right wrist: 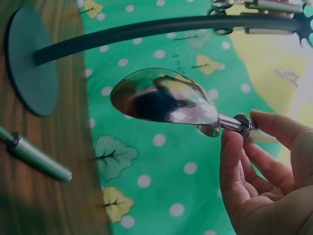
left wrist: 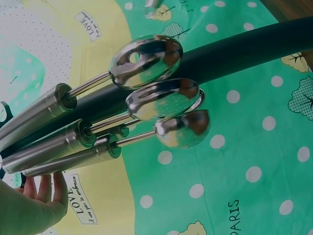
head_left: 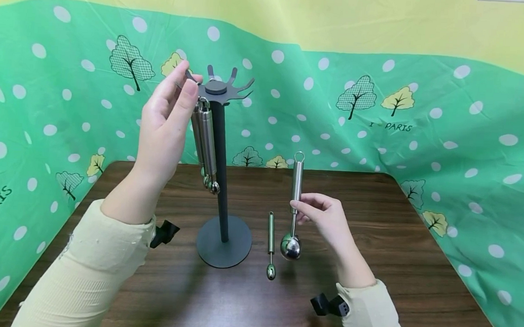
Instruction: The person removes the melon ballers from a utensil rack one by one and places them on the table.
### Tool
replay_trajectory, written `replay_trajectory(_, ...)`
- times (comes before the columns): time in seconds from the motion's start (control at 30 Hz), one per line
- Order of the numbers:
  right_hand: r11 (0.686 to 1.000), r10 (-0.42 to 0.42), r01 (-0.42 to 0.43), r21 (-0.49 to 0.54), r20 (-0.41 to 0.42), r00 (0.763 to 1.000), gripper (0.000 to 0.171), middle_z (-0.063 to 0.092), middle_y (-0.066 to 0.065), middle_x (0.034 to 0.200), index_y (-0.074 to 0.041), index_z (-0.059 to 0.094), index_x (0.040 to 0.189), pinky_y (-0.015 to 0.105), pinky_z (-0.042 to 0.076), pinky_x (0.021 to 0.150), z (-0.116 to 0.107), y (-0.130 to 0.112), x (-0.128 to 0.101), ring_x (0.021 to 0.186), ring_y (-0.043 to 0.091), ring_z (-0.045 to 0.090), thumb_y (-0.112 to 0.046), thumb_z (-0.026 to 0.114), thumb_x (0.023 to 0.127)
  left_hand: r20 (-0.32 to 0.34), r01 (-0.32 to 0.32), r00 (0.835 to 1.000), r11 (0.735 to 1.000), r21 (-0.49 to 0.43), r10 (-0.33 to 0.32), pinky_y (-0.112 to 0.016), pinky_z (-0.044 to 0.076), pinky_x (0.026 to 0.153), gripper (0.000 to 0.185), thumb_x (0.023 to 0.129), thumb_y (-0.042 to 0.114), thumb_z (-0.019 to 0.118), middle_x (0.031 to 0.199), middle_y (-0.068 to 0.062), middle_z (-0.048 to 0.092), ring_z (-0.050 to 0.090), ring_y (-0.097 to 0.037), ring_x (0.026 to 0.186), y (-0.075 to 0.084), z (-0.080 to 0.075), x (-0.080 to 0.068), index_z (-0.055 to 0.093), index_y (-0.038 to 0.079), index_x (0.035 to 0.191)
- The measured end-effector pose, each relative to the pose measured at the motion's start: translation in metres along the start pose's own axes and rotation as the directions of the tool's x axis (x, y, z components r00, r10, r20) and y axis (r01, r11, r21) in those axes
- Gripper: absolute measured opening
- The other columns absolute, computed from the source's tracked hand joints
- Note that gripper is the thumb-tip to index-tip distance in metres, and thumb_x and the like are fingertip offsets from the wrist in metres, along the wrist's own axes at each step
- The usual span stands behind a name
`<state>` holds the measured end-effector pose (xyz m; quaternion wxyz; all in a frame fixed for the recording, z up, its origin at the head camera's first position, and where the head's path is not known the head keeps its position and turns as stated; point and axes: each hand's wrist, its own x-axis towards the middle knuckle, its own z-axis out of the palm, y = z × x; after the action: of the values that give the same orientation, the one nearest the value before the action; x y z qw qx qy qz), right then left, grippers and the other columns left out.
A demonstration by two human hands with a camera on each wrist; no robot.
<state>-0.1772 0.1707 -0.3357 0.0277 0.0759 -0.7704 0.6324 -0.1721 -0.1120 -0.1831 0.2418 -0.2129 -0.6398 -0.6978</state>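
Cream-coloured sleeve (head_left: 82, 277) covers the left forearm, which reaches up to a dark metal stand (head_left: 222, 151). At the top, the left hand (head_left: 164, 116) has its thumb and fingers bent round one of the prongs, with only a narrow gap between the fingertips. Several hanging scoops (head_left: 207, 136) dangle just beside the thumb, bowls down, close to the post.

Lower on the right, the right hand (head_left: 319, 213) pinches a large spoon (head_left: 297, 180) between thumb and fingers, near the bottom of its handle. The handle stands almost upright, its ring well above the fingers; the rounded bowl sits below and slightly left of the hand, tip downward.

Left of that spoon, apart from the hand, a small scoop (head_left: 271, 235) lies on the brown table (head_left: 395, 254), between the spoon and the stand's round base (head_left: 237, 251).
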Motion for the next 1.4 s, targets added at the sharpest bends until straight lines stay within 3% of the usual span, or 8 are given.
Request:
replay_trajectory(0.43, 0.988, 0.154, -0.155, 0.018, 0.017, 0.988, 0.032, 0.065, 0.003, 0.068, 0.011, 0.061, 0.102, 0.031, 0.055, 0.058, 0.000, 0.042, -0.001, 0.057, 0.013, 0.061, -0.013, 0.070, 0.083, -0.023, 0.013, 1.000, 1.000, -0.001, -0.013, -0.024, 0.032, 0.104, 0.048, 0.093, 0.022, 0.052, 0.128, -0.010, 0.052, 0.045, -0.014, 0.122, 0.000, 0.000, 0.002, 0.042, 0.011, 0.138)
replay_trajectory(0.87, 0.966, 0.257, -0.257, 0.004, 0.037, 0.966, 0.030, 0.063, 0.005, 0.065, 0.012, 0.062, 0.100, 0.032, 0.055, 0.055, 0.005, 0.073, -0.003, 0.052, 0.013, 0.060, -0.011, 0.069, 0.082, -0.020, -0.010, 1.000, 1.000, -0.012, 0.009, -0.025, 0.034, 0.102, 0.045, 0.092, 0.019, 0.051, 0.119, -0.008, 0.053, 0.045, -0.020, 0.120, 0.000, 0.001, 0.002, 0.044, 0.008, 0.136)
replay_trajectory(1.4, 0.934, 0.356, -0.356, -0.003, 0.069, 0.932, 0.032, 0.064, 0.006, 0.066, 0.015, 0.060, 0.099, 0.028, 0.054, 0.053, 0.011, 0.101, -0.004, 0.051, 0.013, 0.060, -0.010, 0.069, 0.081, -0.046, -0.001, 0.999, 1.000, 0.014, 0.002, -0.025, 0.035, 0.100, 0.044, 0.092, 0.021, 0.052, 0.119, -0.008, 0.055, 0.047, -0.016, 0.116, -0.003, 0.001, 0.002, 0.046, 0.011, 0.135)
